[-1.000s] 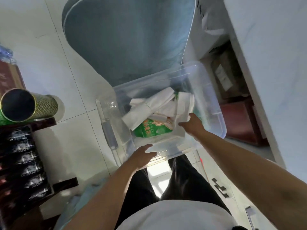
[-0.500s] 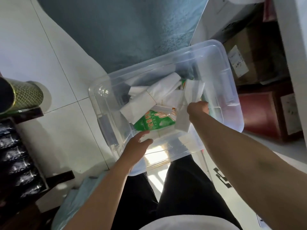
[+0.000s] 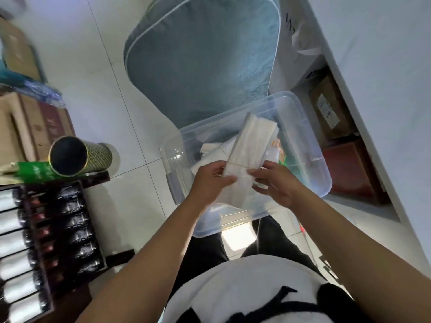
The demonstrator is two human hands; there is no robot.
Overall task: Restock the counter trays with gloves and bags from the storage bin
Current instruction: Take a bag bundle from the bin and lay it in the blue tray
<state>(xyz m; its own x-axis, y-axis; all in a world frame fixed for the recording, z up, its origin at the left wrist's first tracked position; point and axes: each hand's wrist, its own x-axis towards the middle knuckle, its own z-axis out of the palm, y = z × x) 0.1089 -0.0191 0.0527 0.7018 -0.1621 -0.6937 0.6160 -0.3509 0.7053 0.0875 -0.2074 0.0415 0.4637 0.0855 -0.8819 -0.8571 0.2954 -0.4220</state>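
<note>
A clear plastic storage bin (image 3: 310,145) stands on the tiled floor in front of me. Above it I hold a long bundle of translucent white plastic bags (image 3: 253,141), bound with a rubber band near its lower end. My left hand (image 3: 211,180) grips the bundle's lower left edge. My right hand (image 3: 274,183) pinches it from the right at the rubber band. More white folded bundles (image 3: 210,155) and a green-and-orange packet (image 3: 281,155) lie in the bin, partly hidden by the bundle.
A grey-blue cushion (image 3: 203,61) lies on the floor beyond the bin. At left a dark rack (image 3: 56,229) holds several bottles, with a gold mesh tube (image 3: 79,156) and a green box on top. Cardboard and red boxes (image 3: 345,173) sit under the white counter on the right.
My right hand lifted the bag bundle out of the bin. My left hand left the bin's near rim and took hold of the bundle too.
</note>
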